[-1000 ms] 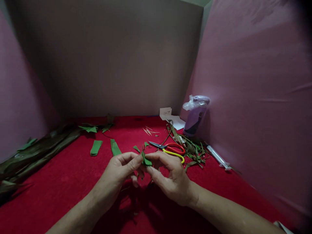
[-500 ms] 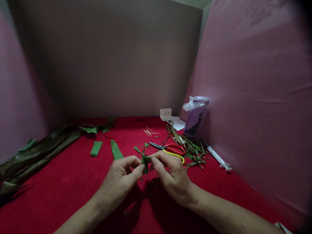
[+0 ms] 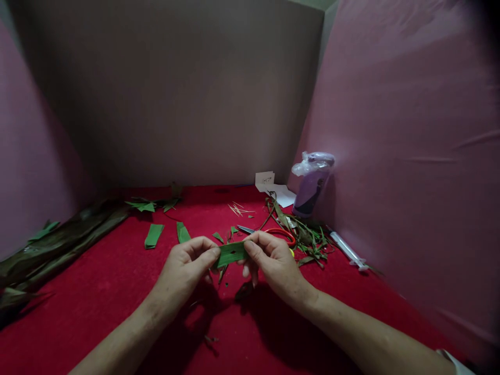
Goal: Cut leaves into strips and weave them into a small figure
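Observation:
Between my two hands a short green leaf strip (image 3: pixel 231 253) is stretched out flat, with a small dark diamond-shaped hole or mark in its middle. My left hand (image 3: pixel 189 265) pinches its left end between thumb and fingers. The right end is pinched by my right hand (image 3: pixel 273 265). Just behind the right hand lie scissors (image 3: pixel 282 235) with red and yellow handles, partly covered by that hand. Another leaf strip (image 3: pixel 182 232) lies behind the left hand, and small leaf scraps (image 3: pixel 217 237) are scattered beyond the held piece.
A folded leaf piece (image 3: pixel 154 236) and long dark leaves (image 3: pixel 58 250) lie left on the red cloth (image 3: pixel 97 302). Toothpicks (image 3: pixel 239 210) lie at the back. To the right are leaf trimmings (image 3: pixel 308 237), a purple bottle (image 3: pixel 310 190), white paper (image 3: pixel 282 195) and a syringe (image 3: pixel 349 252).
The leaf strip was folded and bunched between my fingertips. Now it is opened out flat, my hands have moved slightly apart, and its dark middle mark shows.

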A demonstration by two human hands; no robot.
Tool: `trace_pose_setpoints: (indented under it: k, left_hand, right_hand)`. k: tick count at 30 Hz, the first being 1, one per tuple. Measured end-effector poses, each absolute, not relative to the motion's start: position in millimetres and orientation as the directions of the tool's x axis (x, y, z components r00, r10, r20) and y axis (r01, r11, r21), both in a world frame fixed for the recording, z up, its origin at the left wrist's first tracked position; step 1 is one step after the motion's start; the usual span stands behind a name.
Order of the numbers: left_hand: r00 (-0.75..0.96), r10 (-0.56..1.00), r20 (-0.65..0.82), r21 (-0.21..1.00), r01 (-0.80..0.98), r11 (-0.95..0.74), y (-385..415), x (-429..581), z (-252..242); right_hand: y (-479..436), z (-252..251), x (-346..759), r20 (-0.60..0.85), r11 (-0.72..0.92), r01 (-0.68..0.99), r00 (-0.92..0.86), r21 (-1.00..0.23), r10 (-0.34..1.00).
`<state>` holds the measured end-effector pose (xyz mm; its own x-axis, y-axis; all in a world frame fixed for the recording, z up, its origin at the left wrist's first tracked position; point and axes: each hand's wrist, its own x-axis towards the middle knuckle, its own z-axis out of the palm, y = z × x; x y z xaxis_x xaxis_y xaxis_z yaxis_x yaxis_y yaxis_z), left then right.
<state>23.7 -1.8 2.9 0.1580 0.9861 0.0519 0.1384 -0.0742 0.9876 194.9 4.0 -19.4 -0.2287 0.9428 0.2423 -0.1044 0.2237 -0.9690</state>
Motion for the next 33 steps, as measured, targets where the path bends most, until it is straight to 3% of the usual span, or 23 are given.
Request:
trace_pose_setpoints:
  k: [16, 33]
  left_hand:
    - [0.195, 0.981, 0.019, 0.999, 0.038, -0.026, -0.3, 23.0, -1.1]
    - [0.198, 0.98, 0.027, 0.997, 0.07, -0.042, -2.1, 24.4, 2.0]
  right_hand:
    - [3.1, -17.3, 192.8, 0.185, 0.154, -0.15, -0.22, -0.977, 0.958]
    - [2.6, -17.2, 193.0, 0.188, 0.152, -0.161, -0.239, -0.975, 0.953]
